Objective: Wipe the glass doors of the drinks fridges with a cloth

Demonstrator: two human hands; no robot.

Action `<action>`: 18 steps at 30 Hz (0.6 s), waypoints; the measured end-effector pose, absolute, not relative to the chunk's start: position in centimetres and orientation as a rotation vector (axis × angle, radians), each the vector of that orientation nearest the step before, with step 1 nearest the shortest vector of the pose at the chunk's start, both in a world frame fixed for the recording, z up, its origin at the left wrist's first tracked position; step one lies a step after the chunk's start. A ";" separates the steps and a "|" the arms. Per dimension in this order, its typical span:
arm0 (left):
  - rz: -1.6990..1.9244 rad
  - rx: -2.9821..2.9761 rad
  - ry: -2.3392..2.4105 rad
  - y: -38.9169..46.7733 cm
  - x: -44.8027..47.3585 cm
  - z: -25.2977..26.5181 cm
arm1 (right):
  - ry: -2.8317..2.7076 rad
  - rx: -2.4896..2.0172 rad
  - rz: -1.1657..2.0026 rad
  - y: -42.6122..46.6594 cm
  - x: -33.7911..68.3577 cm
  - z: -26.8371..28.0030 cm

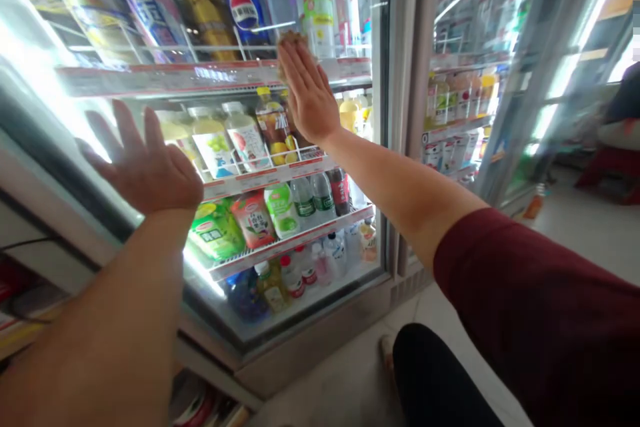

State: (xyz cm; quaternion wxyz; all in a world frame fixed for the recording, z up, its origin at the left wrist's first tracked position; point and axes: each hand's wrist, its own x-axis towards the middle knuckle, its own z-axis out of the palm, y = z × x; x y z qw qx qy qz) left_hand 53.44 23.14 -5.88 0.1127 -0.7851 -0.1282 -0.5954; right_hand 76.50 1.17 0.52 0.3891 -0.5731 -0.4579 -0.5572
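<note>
Right hand flat, fingers straight, pinning brownish cloth against fridge's glass door, right of left hand. Left: fingers spread, nothing held; glass contact unclear. Bottles behind glass.

Smooth, glossy glass door; matt metal frame; cloth (rough-looking).

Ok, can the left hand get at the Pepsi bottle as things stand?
Probably not: the glass door looks shut, with its pane between the left hand and the Pepsi bottle. The hand itself seems free, fingers spread.
</note>
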 end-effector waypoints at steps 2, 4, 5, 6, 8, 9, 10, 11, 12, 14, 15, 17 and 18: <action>-1.755 -2.323 -0.396 23.0 53.4 -5.8 | -1.120 -1.530 -1.390 1.3 76.6 0.2; -1.770 -2.319 -0.387 23.1 53.5 -5.9 | -1.098 -1.556 -1.349 2.0 76.5 0.4; -1.782 -2.313 -0.370 23.2 53.5 -5.9 | -1.097 -1.545 -1.318 2.5 76.3 0.7; -1.797 -2.304 -0.350 23.3 53.6 -6.0 | -1.113 -1.511 -1.275 3.1 76.1 1.0; -1.815 -2.287 -0.319 23.5 53.7 -6.0 | -1.200 -1.382 -1.171 4.4 75.3 1.4; -1.816 -2.281 -0.310 23.5 53.7 -6.1 | -1.258 -1.306 -1.125 5.0 74.6 1.4; -1.818 -2.278 -0.304 23.5 53.7 -6.1 | -1.318 -1.241 -1.094 5.4 73.7 1.2; -1.825 -2.278 -0.298 23.5 53.7 -6.1 | -1.374 -1.195 -1.080 5.8 72.7 0.8; -1.835 -2.278 -0.284 23.4 53.7 -6.1 | -1.426 -1.175 -1.081 6.0 71.6 0.2; -1.855 -2.287 -0.260 23.3 53.6 -6.1 | -1.523 -1.195 -1.107 6.3 69.3 -1.4; -1.856 -2.295 -0.267 23.2 53.6 -6.0 | -1.573 -1.223 -1.125 6.3 68.3 -2.1; -1.832 -2.316 -0.305 23.2 53.6 -6.0 | -1.662 -1.300 -1.159 6.4 66.7 -3.5; -1.818 -2.322 -0.320 23.2 53.6 -6.0 | -1.697 -1.338 -1.176 6.4 66.2 -3.9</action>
